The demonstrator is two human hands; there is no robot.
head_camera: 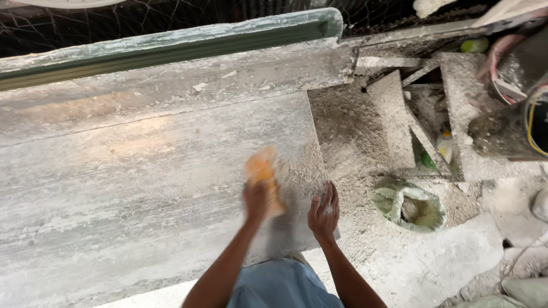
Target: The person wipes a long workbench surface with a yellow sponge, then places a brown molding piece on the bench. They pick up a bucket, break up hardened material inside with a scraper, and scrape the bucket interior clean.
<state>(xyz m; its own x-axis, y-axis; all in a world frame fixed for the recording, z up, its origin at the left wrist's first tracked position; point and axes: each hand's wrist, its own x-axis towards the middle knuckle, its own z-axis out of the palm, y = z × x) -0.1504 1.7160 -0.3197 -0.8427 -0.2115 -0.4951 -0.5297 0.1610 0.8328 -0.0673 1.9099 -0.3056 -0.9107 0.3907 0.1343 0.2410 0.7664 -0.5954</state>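
Note:
A large grey stone slab (142,165), streaked with white dust, fills the left and middle of the head view. My left hand (255,199) grips a yellow-orange pad (262,171) and presses it on the slab near its right end; both are motion-blurred. My right hand (324,214) rests on the slab's right edge with fingers curled over it, holding nothing else.
A green-edged rail (171,43) runs along the slab's far side. Dusty rubble, stone offcuts (394,114) and a crumpled greenish sack (410,204) lie on the ground to the right. A machine with cables (522,97) stands at the far right.

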